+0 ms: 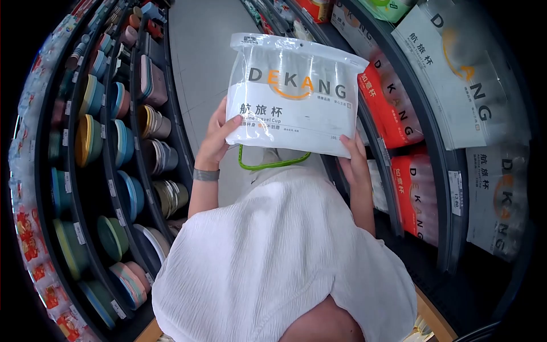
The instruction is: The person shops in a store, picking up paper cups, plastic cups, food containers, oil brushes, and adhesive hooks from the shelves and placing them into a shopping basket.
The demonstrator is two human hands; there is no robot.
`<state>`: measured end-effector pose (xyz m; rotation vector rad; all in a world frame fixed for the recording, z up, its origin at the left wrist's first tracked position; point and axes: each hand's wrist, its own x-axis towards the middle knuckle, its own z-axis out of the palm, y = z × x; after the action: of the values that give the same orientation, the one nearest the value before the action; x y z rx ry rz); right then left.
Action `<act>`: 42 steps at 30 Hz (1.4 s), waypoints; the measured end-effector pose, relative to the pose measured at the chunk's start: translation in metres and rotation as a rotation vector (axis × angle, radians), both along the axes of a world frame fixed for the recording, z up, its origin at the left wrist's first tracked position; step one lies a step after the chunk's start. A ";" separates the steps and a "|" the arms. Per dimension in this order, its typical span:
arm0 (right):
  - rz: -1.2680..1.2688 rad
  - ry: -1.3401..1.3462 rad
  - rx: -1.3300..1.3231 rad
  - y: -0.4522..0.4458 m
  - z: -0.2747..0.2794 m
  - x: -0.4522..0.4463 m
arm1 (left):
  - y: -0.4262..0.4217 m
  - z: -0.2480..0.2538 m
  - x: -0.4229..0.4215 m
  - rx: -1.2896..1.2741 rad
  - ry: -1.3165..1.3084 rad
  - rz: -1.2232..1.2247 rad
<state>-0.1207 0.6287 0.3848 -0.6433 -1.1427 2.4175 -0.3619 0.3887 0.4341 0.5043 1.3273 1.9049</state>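
Note:
A white and clear plastic pack of travel cups [293, 94], printed DEKANG, is held up in front of my chest with its printed face toward me. My left hand [219, 134] grips its lower left side, thumb on the front and fingers behind. At the lower right corner my right hand [354, 157] holds it the same way, its thumb on the front. Just below the pack, a green curved rim or handle [273, 165] shows in part; what it belongs to is mostly hidden.
Shelves on the left hold stacked bowls [128, 196] and basins. Right-hand shelves carry red DEKANG packs [393, 102] and grey-white ones [456, 74], with a price tag [455, 192] on a shelf edge. A tiled aisle floor [208, 34] runs between them.

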 end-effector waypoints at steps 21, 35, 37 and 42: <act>-0.070 0.030 0.132 0.011 0.001 -0.014 | 0.013 -0.017 -0.003 -0.093 -0.024 0.025; -0.093 0.024 -0.017 0.023 0.001 -0.011 | 0.009 -0.018 0.004 -0.095 0.033 -0.053; -0.064 -0.027 0.071 0.024 0.007 -0.012 | 0.010 -0.013 0.006 -0.102 0.055 -0.055; -0.001 -0.003 0.204 0.029 0.004 -0.014 | 0.016 -0.009 0.007 -0.101 0.109 -0.038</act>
<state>-0.1345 0.6582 0.3890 -0.5813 -1.3671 2.2600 -0.3549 0.4050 0.4253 0.5847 1.4658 1.7910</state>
